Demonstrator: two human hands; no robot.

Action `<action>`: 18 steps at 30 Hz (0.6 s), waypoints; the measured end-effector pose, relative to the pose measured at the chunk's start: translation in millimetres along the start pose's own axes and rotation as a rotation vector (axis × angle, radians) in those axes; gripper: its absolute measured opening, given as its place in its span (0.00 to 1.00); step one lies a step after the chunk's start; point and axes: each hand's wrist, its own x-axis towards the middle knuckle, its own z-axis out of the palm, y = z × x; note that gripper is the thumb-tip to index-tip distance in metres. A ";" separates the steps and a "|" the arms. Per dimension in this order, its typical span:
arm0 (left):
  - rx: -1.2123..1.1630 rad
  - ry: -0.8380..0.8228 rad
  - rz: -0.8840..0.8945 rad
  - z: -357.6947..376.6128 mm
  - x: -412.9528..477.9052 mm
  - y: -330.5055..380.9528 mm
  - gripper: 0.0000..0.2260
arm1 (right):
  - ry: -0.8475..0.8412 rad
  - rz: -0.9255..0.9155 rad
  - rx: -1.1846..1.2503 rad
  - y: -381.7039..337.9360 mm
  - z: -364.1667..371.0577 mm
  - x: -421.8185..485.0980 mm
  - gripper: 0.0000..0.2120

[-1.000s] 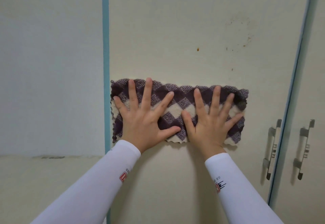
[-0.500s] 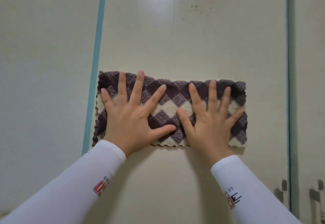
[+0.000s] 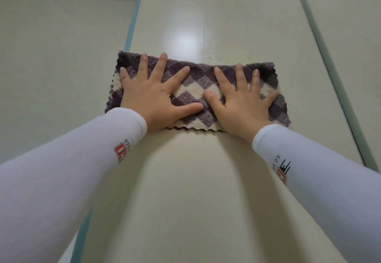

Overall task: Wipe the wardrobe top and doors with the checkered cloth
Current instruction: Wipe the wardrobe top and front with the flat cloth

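The purple and cream checkered cloth [image 3: 191, 89], folded into a long band, lies flat against the cream wardrobe door [image 3: 185, 180]. My left hand [image 3: 152, 97] presses its left half with fingers spread. My right hand [image 3: 241, 101] presses the right half the same way, and the two thumbs nearly meet at the middle. Both arms wear white sleeves. The view looks steeply up the door, with a bright glare patch [image 3: 185, 39] just above the cloth.
A teal edge strip [image 3: 132, 25] runs along the door's left side, with a pale wall [image 3: 61, 46] beyond it. A grey-green seam [image 3: 329, 66] separates this door from the neighbouring door [image 3: 350, 25] on the right. Small dark specks [image 3: 212, 56] sit above the cloth.
Both hands have slid the cloth up the door, and my view has tilted upward. The metal handles at the lower right have dropped out of sight.
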 end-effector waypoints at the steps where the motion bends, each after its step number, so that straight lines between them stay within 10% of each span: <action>1: 0.004 -0.004 -0.002 -2.8 10.5 -1.3 0.42 | 0.005 0.000 -0.006 -0.9 -2.3 10.9 0.28; 18: -0.035 0.000 -0.030 -25.4 122.8 -28.7 0.33 | 0.034 0.015 0.010 -22.5 -23.2 123.2 0.29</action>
